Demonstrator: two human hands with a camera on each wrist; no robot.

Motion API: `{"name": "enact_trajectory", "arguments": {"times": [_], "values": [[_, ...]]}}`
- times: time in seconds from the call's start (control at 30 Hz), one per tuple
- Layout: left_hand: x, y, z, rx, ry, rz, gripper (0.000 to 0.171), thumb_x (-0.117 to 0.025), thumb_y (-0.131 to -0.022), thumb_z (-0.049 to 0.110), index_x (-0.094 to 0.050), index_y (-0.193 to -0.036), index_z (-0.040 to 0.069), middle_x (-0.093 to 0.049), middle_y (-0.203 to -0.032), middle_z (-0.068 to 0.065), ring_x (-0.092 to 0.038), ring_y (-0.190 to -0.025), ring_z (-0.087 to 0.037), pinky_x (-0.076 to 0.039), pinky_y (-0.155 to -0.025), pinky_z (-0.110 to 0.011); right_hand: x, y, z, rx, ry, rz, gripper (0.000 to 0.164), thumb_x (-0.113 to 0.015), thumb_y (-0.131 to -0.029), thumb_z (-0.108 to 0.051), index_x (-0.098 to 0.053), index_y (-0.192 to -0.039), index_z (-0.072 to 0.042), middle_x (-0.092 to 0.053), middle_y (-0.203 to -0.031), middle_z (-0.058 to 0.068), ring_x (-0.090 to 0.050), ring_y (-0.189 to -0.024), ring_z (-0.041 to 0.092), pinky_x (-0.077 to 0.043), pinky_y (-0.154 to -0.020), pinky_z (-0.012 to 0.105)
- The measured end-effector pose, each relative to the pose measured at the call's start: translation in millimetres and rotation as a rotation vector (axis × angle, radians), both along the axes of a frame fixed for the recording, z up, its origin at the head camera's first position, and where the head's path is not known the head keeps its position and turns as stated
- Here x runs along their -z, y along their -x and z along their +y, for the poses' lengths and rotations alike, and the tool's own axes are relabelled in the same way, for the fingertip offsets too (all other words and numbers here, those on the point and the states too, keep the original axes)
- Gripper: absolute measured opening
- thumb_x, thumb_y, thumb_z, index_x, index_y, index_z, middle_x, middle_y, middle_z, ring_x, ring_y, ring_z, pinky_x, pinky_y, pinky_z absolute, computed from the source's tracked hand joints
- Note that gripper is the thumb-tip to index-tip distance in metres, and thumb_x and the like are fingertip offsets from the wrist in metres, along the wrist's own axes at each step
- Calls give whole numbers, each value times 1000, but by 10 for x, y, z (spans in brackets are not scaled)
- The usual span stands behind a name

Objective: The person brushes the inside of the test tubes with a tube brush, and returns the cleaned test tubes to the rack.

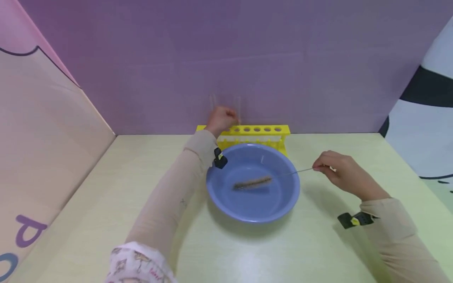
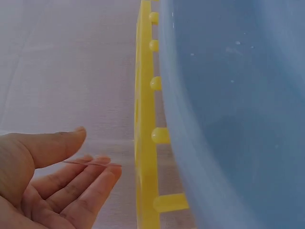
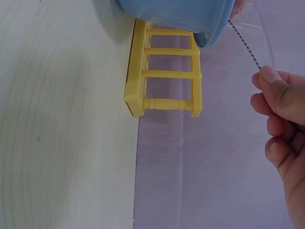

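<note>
Currently I'm watching over the remote feed as the right hand (image 1: 336,169) is pinching the wire handle (image 3: 245,45) of a brush (image 1: 252,183) between thumb and fingers, to the right of a blue basin (image 1: 226,204). The twisted wire is slanting over the basin's right rim, and the bristly head is sitting within the basin, near its middle; I'm not managing to tell whether it is touching the bottom. Behind the basin, a yellow rack (image 1: 262,129) is standing close to the purple backdrop (image 1: 318,78), its left part partly covered by the left hand (image 1: 220,119). I'm seeing two clear tubes (image 1: 239,108) showing faintly against the backdrop, one just beside the left fingers. From the left wrist, the thumb is standing apart from the fingers, with a thin line crossing between them; I cannot tell whether that hand is grasping the nearer tube or merely lying alongside it. Basin and rack are resting on the pale tabletop (image 1: 283,251).
</note>
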State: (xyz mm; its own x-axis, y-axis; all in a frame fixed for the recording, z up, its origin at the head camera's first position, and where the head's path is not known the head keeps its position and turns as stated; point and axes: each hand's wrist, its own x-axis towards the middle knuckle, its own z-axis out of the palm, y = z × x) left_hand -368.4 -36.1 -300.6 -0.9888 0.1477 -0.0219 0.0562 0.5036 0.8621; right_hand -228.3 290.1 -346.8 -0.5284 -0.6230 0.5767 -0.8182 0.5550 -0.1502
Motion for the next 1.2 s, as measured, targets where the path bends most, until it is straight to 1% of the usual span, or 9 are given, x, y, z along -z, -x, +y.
{"name": "enact_trajectory", "arguments": {"times": [0.07, 0.2, 0.27, 0.33, 0.43, 0.6, 0.73, 1.0, 1.2], "values": [[3, 5, 0, 11, 10, 5, 7, -68, -85, 9, -69, -91, 5, -64, -94, -6, -57, -88, -22, -50, -74, -34, -4, 1, -5, -4, 0, 2, 42, -74, -59, 21, -64, -84, -10, -61, -81, -5, -54, -72, 5, -43, -67, 11], [1, 3, 1, 13, 36, 0, 16, -69, -85, 8, -69, -101, 5, -64, -100, -6, -56, -89, -19, -49, -75, -31, 1, 16, -1, -23, 11, 16, 4, -65, -88, -9, -63, -84, -9, -61, -80, -4, -53, -71, 6, -43, -65, 12], [-6, -3, -7, 12, 38, -9, 21, -69, -85, 8, -68, -106, 6, -63, -104, -6, -56, -93, -19, -50, -77, -31, 5, 22, 0, -30, 18, 21, 26, -51, -95, -29, -64, -84, -9, -61, -79, -4, -53, -70, 6, -43, -65, 12], [-16, -12, -23, 14, 16, -13, 25, -70, -85, 8, -66, -109, 5, -63, -107, -7, -57, -96, -20, -51, -80, -34, 11, 27, -3, -31, 23, 27, 41, -41, -95, -41, -64, -84, -9, -61, -79, -4, -53, -69, 6, -43, -64, 13], [-40, -35, -53, 31, -25, -5, 27, -69, -85, 8, -64, -112, 4, -61, -111, -8, -56, -100, -22, -51, -83, -39, 14, 26, -11, -27, 24, 24, 40, -41, -95, -42, -64, -84, -11, -61, -79, -5, -53, -69, 6, -42, -64, 12], [-103, -47, -70, 34, -39, 58, 29, -67, -87, 8, -63, -116, 2, -62, -113, -10, -56, -104, -23, -49, -87, -37, 19, 29, -5, -33, 21, 16, 31, -49, -94, -35, -65, -84, -11, -61, -79, -5, -55, -70, 6, -43, -64, 13], [-160, -42, -60, 5, -37, 87, 30, -66, -88, 9, -63, -117, 3, -63, -113, -9, -56, -105, -21, -48, -88, -33, 25, 35, -4, -39, 20, 30, 41, -42, -94, -43, -66, -83, -12, -62, -78, -6, -55, -70, 6, -42, -63, 14], [-264, -78, -72, -37, -66, 132, 28, -66, -89, 13, -64, -116, 5, -65, -108, -5, -57, -100, -16, -49, -85, -28, 28, 27, -15, -49, 20, 30, 40, -42, -95, -41, -65, -83, -10, -61, -78, -5, -55, -70, 7, -43, -65, 12], [-354, -153, -111, -40, -101, 229, 24, -68, -88, 15, -67, -110, 6, -65, -102, -3, -56, -93, -15, -48, -80, -27, 10, 23, -5, -32, 8, 39, 42, -37, -96, -40, -63, -82, -11, -60, -79, -5, -53, -70, 7, -44, -65, 13]]}}
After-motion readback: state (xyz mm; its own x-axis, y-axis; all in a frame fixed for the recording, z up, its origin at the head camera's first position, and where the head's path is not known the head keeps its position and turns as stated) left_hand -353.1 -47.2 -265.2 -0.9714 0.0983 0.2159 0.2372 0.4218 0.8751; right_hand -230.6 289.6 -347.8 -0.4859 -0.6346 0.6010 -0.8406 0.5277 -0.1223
